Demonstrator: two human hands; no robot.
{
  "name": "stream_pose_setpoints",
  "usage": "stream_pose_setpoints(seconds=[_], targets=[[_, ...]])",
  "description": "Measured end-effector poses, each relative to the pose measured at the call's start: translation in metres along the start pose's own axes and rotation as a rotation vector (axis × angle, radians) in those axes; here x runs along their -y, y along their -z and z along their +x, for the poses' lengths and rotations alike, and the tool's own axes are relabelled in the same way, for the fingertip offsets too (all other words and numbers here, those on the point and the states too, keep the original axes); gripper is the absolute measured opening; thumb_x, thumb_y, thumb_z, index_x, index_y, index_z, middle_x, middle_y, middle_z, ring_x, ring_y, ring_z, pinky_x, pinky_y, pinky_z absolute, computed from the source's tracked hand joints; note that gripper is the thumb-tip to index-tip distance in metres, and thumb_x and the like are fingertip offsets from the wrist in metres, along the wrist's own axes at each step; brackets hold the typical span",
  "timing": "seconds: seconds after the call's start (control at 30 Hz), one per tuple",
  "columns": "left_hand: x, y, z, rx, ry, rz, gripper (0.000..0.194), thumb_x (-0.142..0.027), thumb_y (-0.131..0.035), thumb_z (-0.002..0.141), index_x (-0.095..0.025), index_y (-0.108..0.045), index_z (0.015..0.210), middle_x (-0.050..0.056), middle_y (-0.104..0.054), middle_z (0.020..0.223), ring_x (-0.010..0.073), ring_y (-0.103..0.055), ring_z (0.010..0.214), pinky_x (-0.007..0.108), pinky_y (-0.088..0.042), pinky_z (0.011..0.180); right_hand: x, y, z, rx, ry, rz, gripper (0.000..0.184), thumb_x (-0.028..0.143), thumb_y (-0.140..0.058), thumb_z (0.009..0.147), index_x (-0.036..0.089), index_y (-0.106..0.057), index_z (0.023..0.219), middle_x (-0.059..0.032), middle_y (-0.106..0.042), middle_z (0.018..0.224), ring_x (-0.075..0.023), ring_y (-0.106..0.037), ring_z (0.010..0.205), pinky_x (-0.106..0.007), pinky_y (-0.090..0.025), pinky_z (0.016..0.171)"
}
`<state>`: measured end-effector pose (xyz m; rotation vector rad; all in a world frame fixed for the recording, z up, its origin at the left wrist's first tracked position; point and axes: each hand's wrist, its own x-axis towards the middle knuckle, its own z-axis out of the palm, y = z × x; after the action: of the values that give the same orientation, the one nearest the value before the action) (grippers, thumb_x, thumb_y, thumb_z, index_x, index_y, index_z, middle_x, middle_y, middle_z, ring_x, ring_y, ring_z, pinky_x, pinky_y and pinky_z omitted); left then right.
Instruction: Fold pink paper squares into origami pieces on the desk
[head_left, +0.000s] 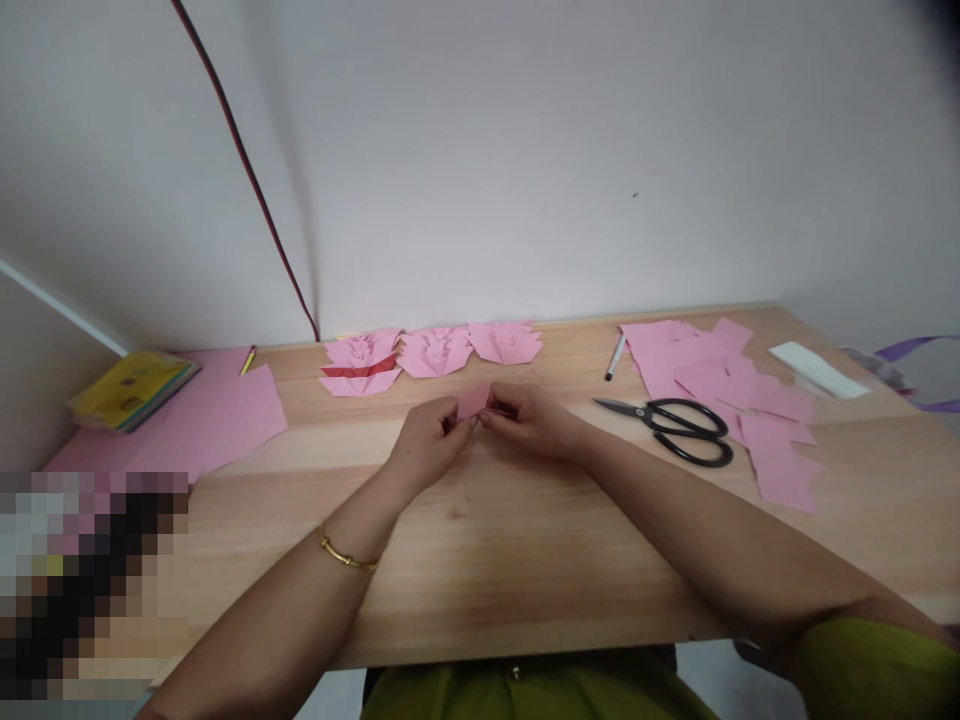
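Between my two hands, just above the middle of the wooden table, is a small folded piece of pink paper [472,401]. My left hand [433,437] pinches its left side between thumb and fingers. At the right side, my right hand [529,420] grips the paper with its fingers curled and thumb tip close to the left thumb. Behind the hands lie several cut pink paper shapes [437,352] with jagged, layered tops, one with a red strip [358,368] across it. Black-handled scissors [667,425] rest to the right of my right hand.
Pink paper scraps [720,370] spread at the right, with a marker [616,357] beside them and a white strip [817,369] farther right. At the left, a yellow packet [135,390] sits on large pink sheets [232,420]. A dark cable [247,165] hangs down the wall.
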<state>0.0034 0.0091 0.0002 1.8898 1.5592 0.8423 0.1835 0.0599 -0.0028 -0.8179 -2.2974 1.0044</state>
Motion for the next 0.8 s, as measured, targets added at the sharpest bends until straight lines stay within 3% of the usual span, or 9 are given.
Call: stream_pose_setpoints(seconds=[0.3,0.5,0.8], targets=[[0.0024,0.0004,0.0003,0.037,0.014,-0.017,0.023,-0.032,-0.050,0.081,-0.016,-0.053,0.066,-0.004,-0.044,0.059,0.0101,-0.039,0.057,0.023,-0.028,0.053,-0.0081,0.0007,-0.0011,0.051,0.023,0.067,0.016,0.028,-0.047,0.087,0.015,-0.056,0.084,-0.0009,-0.056,0.075,-0.0119,-0.047,0.067,-0.023,-0.037,0.062],[0.0020,0.0001,0.0003,0.012,0.032,-0.031,0.025,-0.033,-0.051,0.080,-0.017,-0.048,0.062,-0.005,-0.041,0.056,0.0095,-0.037,0.055,0.022,-0.027,0.051,-0.0072,-0.0002,0.0000,0.028,0.011,0.046,0.015,0.027,-0.048,0.086,0.016,-0.053,0.076,0.0014,-0.051,0.068,-0.0109,-0.044,0.063,-0.022,-0.035,0.058],[0.0005,-0.0014,0.0009,-0.011,0.013,-0.022,0.031,-0.035,-0.055,0.079,-0.017,-0.045,0.057,-0.005,-0.039,0.054,0.0085,-0.034,0.053,0.022,-0.026,0.051,-0.0037,-0.0021,-0.0012,0.016,0.006,-0.020,0.009,0.019,-0.050,0.080,0.017,-0.059,0.083,-0.0023,-0.061,0.076,-0.0137,-0.051,0.066,-0.025,-0.039,0.063]])
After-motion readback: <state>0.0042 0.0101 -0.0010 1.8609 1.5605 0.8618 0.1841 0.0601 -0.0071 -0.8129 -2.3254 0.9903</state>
